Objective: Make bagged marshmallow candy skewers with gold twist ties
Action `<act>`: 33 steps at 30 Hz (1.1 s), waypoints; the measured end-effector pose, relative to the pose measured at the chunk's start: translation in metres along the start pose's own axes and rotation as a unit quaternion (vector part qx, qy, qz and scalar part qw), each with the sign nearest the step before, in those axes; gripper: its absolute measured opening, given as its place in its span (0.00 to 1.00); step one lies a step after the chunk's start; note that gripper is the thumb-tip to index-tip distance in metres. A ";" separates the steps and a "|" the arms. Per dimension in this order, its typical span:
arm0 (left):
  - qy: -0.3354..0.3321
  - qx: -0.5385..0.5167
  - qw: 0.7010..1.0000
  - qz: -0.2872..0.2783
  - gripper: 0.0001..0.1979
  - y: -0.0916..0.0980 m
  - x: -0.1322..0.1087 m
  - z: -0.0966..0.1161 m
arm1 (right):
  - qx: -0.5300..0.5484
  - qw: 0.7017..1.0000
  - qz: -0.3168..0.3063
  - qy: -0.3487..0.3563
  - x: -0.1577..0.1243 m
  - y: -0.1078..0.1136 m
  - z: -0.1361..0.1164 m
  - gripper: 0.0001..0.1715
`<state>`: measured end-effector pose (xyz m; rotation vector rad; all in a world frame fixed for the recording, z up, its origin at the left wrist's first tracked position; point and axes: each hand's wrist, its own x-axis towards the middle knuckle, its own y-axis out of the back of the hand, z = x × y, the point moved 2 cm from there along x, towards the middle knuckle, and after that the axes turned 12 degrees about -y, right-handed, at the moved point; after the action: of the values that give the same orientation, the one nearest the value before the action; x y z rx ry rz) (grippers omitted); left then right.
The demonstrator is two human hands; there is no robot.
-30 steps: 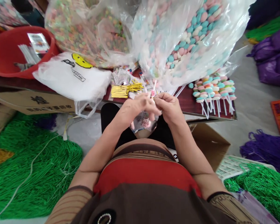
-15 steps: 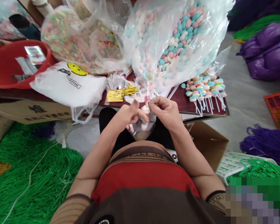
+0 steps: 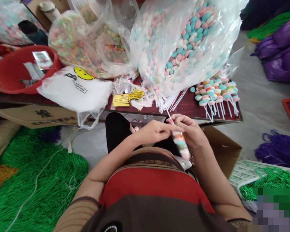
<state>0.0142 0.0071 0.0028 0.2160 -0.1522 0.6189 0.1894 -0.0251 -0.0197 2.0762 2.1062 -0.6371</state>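
Note:
Over my lap, close to the table's front edge, a wrapped marshmallow skewer (image 3: 181, 145) slants with its white stick pointing up toward the table and its candy end down toward me. My right hand (image 3: 194, 130) is closed around it from the right, near where stick and candy meet. From the left, my left hand (image 3: 157, 131) pinches at the same neck, its index finger lying across the wrapper; the thumb is partly hidden. Gold twist ties (image 3: 122, 100) and loose white sticks (image 3: 166, 103) lie on the table just beyond my hands.
Finished-looking marshmallow skewers (image 3: 216, 93) are piled at the table's right end. Big clear bags of marshmallows (image 3: 188, 42) and gummy candy (image 3: 72, 42) stand behind. To the left are a white plastic bag (image 3: 72, 93) and red basin (image 3: 9, 69). Green cords (image 3: 38, 180) cover the floor.
Both hands have moved right and toward my body with the skewer. It has swung from nearly upright to slanted, with its coloured candies now showing.

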 end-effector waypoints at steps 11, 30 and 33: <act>0.136 0.030 0.979 0.146 0.20 0.021 0.003 -0.020 | -0.342 0.890 0.257 -0.158 -0.096 0.173 0.019 0.22; 0.192 0.017 0.969 0.157 0.18 0.019 -0.005 -0.036 | -0.599 0.685 0.414 -0.003 0.042 0.138 -0.032 0.16; 0.190 0.013 0.969 0.160 0.18 0.020 -0.004 -0.038 | -0.537 0.721 0.437 0.021 0.038 0.146 -0.028 0.15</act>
<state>0.0021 0.0298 -0.0319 0.0948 0.1954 0.9722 0.3354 0.0170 -0.0397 1.8751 0.7671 0.6368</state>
